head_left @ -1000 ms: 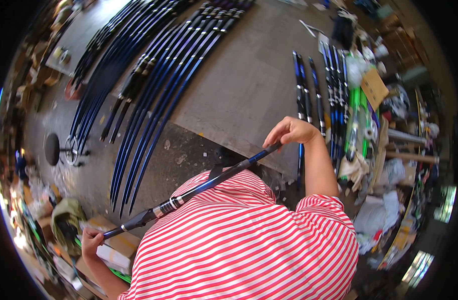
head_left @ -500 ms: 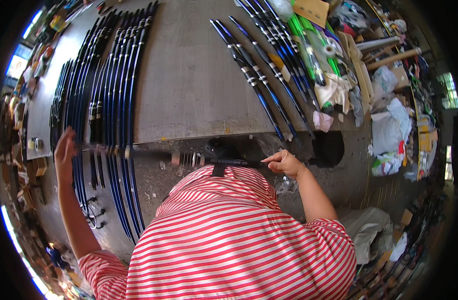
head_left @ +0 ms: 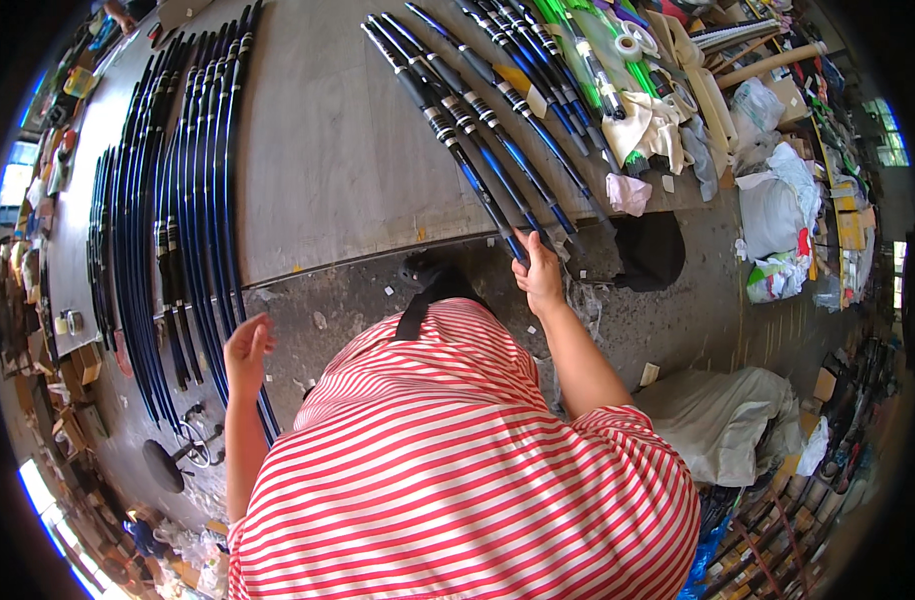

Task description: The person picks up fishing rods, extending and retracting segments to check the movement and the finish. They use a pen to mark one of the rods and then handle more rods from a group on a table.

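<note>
My right hand is closed round the lower end of a dark blue and black fishing rod, just off the table's near edge. The rod's upper part lies slanting on the grey table, leftmost in a group of similar fishing rods. My left hand hovers with nothing in it, fingers loosely bent and apart. It is nearest to a long row of blue and black fishing rods on the table's left, whose lower ends stick out past the edge.
Green-wrapped rods, white tape rolls and cream cloth lie at the right. White plastic bags and a grey covered heap are farther right. Another person's hand shows at the far upper left. A stool stands below the left rods.
The fishing rod held level across my waist now lies slanted on the table beside the right group, its end in my right hand. My left hand has moved right and down, away from it.
</note>
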Motion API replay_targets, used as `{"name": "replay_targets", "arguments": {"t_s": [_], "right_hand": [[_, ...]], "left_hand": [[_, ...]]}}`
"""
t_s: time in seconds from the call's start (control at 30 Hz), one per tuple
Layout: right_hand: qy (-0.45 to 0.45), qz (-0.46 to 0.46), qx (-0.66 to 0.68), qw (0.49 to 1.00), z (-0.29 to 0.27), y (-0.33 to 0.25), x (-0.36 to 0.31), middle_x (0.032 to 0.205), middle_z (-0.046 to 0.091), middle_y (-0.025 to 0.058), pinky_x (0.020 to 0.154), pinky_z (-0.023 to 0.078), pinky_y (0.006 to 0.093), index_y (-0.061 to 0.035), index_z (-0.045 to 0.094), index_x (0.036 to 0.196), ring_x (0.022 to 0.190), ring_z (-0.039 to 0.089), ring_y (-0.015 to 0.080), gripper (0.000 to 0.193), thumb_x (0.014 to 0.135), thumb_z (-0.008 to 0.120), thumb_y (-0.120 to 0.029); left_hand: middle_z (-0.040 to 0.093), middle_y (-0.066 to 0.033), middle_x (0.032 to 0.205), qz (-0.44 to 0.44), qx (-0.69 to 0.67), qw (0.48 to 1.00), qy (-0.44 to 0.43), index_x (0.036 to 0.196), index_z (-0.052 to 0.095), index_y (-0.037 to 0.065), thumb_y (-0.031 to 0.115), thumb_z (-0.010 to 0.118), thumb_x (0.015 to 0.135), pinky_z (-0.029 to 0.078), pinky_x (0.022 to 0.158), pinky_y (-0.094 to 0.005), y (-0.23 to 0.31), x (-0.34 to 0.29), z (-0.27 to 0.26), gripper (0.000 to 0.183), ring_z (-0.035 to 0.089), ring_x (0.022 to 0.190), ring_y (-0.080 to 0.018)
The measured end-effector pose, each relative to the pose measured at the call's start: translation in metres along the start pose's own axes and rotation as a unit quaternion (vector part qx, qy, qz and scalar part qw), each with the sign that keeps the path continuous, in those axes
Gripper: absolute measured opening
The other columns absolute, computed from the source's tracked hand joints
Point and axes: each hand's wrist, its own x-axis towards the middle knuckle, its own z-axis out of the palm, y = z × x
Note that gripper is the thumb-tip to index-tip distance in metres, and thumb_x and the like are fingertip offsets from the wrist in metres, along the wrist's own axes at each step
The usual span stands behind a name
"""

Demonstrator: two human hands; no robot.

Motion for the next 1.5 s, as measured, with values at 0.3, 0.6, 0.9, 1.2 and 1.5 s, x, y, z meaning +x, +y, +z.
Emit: {"name": "replay_targets", "arguments": {"t_s": [0.3,0.6,0.9,1.2,1.5], "right_hand": [[-0.011,0.114,0.336,0.935,-0.017,0.029,-0.009,0.08,0.057,0.0096,0.047,0.034,0.0215,-0.009,0.056,0.109,0.055,0.045,0.011,0.039,0.09,0.04,-0.039],[-0.01,0.12,0.333,0.935,-0.046,0.035,-0.01,0.086,0.058,0.0119,0.051,0.039,0.0238,-0.0047,0.059,0.097,0.06,0.049,0.0141,0.03,0.087,0.048,-0.031],[-0.097,0.221,0.2,0.95,-0.075,0.028,-0.007,0.079,0.055,0.0055,0.051,0.039,0.0207,-0.0034,0.054,0.097,0.059,0.048,0.0114,0.023,0.086,0.054,-0.024],[-0.22,0.327,0.144,0.908,-0.09,0.016,0.015,0.087,0.061,0.0072,0.059,0.044,0.0257,-0.004,0.052,0.111,0.066,0.054,0.0128,0.042,0.091,0.04,-0.039],[-0.146,0.236,0.093,0.956,-0.137,-0.025,0.033,0.09,0.062,0.0109,0.066,0.046,0.0267,-0.0004,0.056,0.103,0.074,0.057,0.0158,0.057,0.089,0.034,-0.051]], "left_hand": [[0.064,-0.0076,0.084,-0.12,-0.066,0.99,0.024,0.105,0.057,-0.002,0.02,0.054,0.087,0.046,0.055,-0.0211,-0.05,-0.07,0.0,0.028,0.058,0.062,-0.0096],[0.064,-0.0064,0.082,-0.134,-0.08,0.987,-0.038,0.103,0.058,-0.001,0.022,0.054,0.087,0.045,0.056,-0.0218,-0.076,-0.083,0.043,0.028,0.057,0.062,-0.0096],[0.064,-0.0066,0.082,-0.171,-0.079,0.982,0.011,0.102,0.058,-0.001,0.021,0.053,0.088,0.046,0.056,-0.0223,-0.039,-0.109,0.09,0.027,0.057,0.062,-0.01],[0.063,-0.0044,0.079,-0.178,-0.083,0.976,-0.093,0.102,0.058,-0.002,0.021,0.054,0.087,0.045,0.056,-0.0216,0.037,-0.042,0.209,0.028,0.057,0.064,-0.0083],[0.061,-0.0081,0.099,-0.206,-0.188,0.956,-0.09,0.11,0.056,-0.001,0.021,0.056,0.085,0.046,0.075,-0.0273,0.09,0.049,0.337,0.033,0.057,0.088,-0.0141]]}}
